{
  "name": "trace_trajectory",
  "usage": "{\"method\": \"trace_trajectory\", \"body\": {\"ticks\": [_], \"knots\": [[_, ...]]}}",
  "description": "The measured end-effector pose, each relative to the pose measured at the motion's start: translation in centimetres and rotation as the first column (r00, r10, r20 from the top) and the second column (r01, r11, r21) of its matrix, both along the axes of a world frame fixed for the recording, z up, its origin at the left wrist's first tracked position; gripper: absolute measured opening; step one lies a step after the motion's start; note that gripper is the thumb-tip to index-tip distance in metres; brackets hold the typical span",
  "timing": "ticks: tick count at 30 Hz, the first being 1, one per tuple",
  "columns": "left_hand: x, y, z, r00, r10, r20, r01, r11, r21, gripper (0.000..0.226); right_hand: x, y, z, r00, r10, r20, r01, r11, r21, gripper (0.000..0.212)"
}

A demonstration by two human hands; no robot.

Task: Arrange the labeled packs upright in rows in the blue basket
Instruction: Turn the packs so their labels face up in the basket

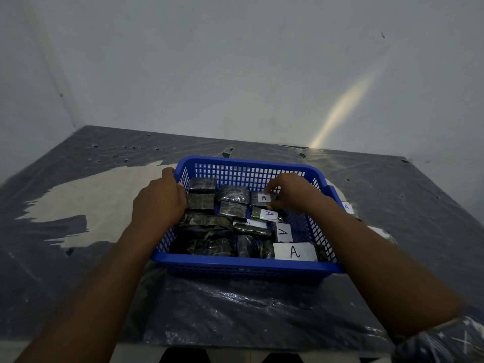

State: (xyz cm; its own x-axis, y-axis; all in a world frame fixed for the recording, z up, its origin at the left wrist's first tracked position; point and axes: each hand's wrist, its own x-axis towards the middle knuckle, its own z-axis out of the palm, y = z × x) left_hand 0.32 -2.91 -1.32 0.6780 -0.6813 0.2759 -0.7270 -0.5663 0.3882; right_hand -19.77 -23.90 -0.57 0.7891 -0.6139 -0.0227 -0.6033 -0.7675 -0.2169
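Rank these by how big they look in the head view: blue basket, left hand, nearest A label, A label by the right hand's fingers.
1. blue basket
2. left hand
3. nearest A label
4. far A label on the pack the right hand pinches; farther away, so real size unsure.

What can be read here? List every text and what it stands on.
"A": small label on the far pack, pinched by the right hand.
"A": second pack's label.
"A": third label.
"A": large front label.
"A": outer label, beside the blue basket.
Half-hidden label: unreadable.
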Motion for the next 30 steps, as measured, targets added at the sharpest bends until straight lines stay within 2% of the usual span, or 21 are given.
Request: {"method": "trace_trajectory", "body": {"ticks": [2, 5, 8, 10, 16, 19, 21, 25, 30], "knots": [[0.0, 0.0, 0.0, 1.000, 0.000, 0.000, 0.000, 1.000, -0.007, 0.045, -0.6, -0.1, 0.7, 0.999, -0.020, 0.047, 0.018, 0.999, 0.032, 0.041], [0.0, 0.0, -0.1, 1.000, -0.003, 0.006, 0.003, 1.000, -0.011, 0.045, -1.4, 0.1, 1.6, 0.991, -0.003, 0.132, -0.015, 0.990, 0.138, 0.022], [0.0, 0.0, -0.1, 1.000, 0.000, 0.014, 0.000, 1.000, -0.019, 0.043, -1.5, 1.1, 1.5, 0.996, 0.075, 0.041, -0.083, 0.967, 0.240, 0.020], [0.0, 0.1, -0.1, 1.000, 0.003, 0.012, -0.003, 1.000, -0.018, 0.044, -1.3, 1.3, 1.1, 0.996, 0.091, -0.003, -0.089, 0.971, 0.223, 0.024], [-0.2, 0.1, 0.0, 1.000, -0.002, 0.007, 0.002, 1.000, -0.028, 0.044, -0.7, 1.7, 0.9, 0.992, 0.123, 0.000, -0.122, 0.983, 0.134, 0.026], [-0.2, 0.1, 0.0, 1.000, 0.001, 0.010, -0.001, 1.000, -0.022, 0.044, -1.0, 2.3, 1.3, 0.990, 0.133, 0.056, -0.139, 0.984, 0.113, 0.020], [-0.2, 0.2, 0.0, 1.000, 0.002, 0.005, -0.002, 1.000, -0.015, 0.044, -1.1, 2.8, 1.7, 0.982, 0.173, 0.078, -0.184, 0.969, 0.164, 0.016], [-0.1, 0.2, -0.1, 1.000, -0.004, 0.009, 0.004, 1.000, -0.011, 0.044, -0.8, 4.2, 1.6, 0.970, 0.230, -0.080, -0.191, 0.923, 0.335, 0.024], [-0.4, 0.4, -0.2, 1.000, -0.013, 0.003, 0.013, 1.000, -0.004, 0.053, -0.5, 4.6, 1.4, 0.972, 0.231, -0.050, -0.208, 0.936, 0.285, 0.018]]}}
